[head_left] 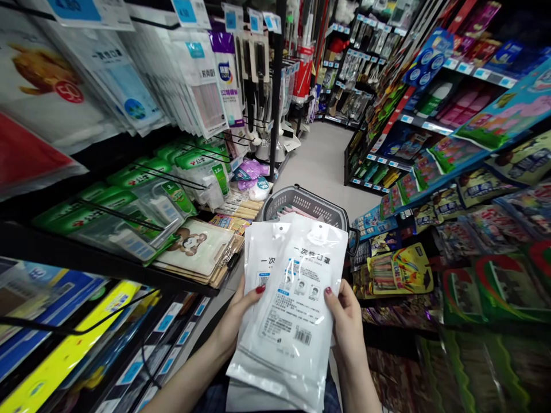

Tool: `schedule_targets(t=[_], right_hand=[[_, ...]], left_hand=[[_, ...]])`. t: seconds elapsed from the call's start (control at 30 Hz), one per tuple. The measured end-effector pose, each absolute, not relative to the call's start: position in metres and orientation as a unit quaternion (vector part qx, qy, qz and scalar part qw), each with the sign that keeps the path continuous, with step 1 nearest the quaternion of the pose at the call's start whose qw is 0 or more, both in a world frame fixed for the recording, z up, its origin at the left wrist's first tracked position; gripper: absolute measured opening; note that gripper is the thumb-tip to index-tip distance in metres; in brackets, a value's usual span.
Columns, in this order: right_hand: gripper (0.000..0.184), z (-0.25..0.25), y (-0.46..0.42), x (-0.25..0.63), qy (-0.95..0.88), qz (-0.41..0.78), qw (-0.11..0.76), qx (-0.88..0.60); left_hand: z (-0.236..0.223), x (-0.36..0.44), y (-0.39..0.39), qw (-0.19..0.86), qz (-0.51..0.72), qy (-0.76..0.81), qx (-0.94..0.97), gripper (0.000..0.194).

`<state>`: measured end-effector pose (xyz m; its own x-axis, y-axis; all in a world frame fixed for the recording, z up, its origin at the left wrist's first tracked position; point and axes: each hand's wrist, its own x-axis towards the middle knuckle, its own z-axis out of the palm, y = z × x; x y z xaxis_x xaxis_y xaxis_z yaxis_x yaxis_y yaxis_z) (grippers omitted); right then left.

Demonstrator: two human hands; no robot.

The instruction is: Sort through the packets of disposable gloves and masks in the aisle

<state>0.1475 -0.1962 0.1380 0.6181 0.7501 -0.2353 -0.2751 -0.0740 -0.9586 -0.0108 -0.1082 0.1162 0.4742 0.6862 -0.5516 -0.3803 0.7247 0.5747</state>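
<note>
Both of my hands hold a loose stack of white face mask packets [297, 310], printed sides facing up, with the packets fanned a little out of line. My left hand [241, 310] grips the left edge, its thumb lying on top. On the right edge, my right hand [344, 312] pinches the stack with the thumb on the front packet. Fingers under the packets are hidden. Just beyond the stack is a grey shopping basket [303, 198] with some pinkish packets partly visible inside it.
On the left, hanging face mask packets [202, 86] and green-carded power strips [142, 172] fill rack hooks. Clipboards [198, 246] lie on a lower shelf. Bagged snacks [400, 269] line the right side. A grey aisle floor [321, 155] runs ahead between the shelves.
</note>
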Motion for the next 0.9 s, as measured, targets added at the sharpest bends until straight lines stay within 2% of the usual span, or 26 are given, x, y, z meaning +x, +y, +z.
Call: schedule_targets(t=[0.1, 0.23, 0.43, 0.5, 0.6, 0.7, 0.9], right_hand=[[0.027, 0.133, -0.197, 0.159, -0.114, 0.417, 0.681, -0.591], [0.032, 0.119, -0.204, 0.189, -0.067, 0.419, 0.684, -0.593], [0.041, 0.091, -0.236, 0.255, -0.025, 0.221, 0.697, -0.682], [0.047, 0.081, -0.246, 0.275, -0.04, 0.162, 0.672, -0.722], [0.05, 0.064, -0.251, 0.291, -0.072, 0.112, 0.591, -0.795], [0.046, 0.047, -0.242, 0.287, -0.102, 0.14, 0.552, -0.816], [0.042, 0.032, -0.208, 0.239, -0.14, 0.303, 0.585, -0.739]], left_hand=[[0.118, -0.01, -0.108, 0.829, 0.3, 0.412, 0.231, 0.082], [0.122, -0.007, -0.107, 0.826, 0.298, 0.412, 0.244, 0.083], [0.117, -0.009, -0.103, 0.832, 0.298, 0.404, 0.237, 0.082], [0.113, -0.011, -0.102, 0.836, 0.296, 0.399, 0.234, 0.081], [0.104, -0.015, -0.099, 0.844, 0.289, 0.394, 0.223, 0.074], [0.093, -0.018, -0.096, 0.85, 0.283, 0.396, 0.203, 0.067], [0.075, -0.024, -0.092, 0.855, 0.288, 0.387, 0.19, 0.066]])
